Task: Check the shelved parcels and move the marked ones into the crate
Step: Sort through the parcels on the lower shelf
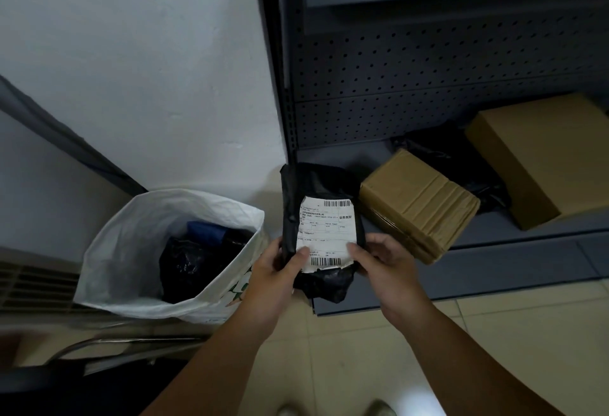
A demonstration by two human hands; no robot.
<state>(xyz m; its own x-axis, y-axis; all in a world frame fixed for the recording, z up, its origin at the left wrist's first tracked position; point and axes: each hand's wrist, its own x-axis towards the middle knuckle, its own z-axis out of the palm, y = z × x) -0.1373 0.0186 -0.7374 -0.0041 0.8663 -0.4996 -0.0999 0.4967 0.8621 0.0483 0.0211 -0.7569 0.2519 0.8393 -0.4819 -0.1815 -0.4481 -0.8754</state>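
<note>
- A black parcel [316, 204] was held up in front of the shelf's left end, between the white sack and the boxes, clear of the floor and the shelf.
- A white shipping label [326, 234] with barcodes at top and bottom faced the camera on the parcel's front.
- The left hand [273, 270] gripped the parcel's lower left edge, its thumb pressed on the label's bottom left corner.
- The right hand [385, 264] gripped the lower right edge, its thumb lying on the label's right side, fingers curled behind the parcel.
- The white sack [131, 244] stood open on the floor to the left, against the wall, with black bags [188, 267] and something blue [206, 232] inside it.
- On the grey shelf [514, 250] to the right lay a taped cardboard box [418, 204], just beside the held parcel.
- A larger cardboard box [540, 158] lay farther right, with a black bag [451, 158] between and behind the two boxes.
- A pegboard back panel [428, 66] rose behind the shelf.
- The floor [362, 366] below was pale tile.
</note>
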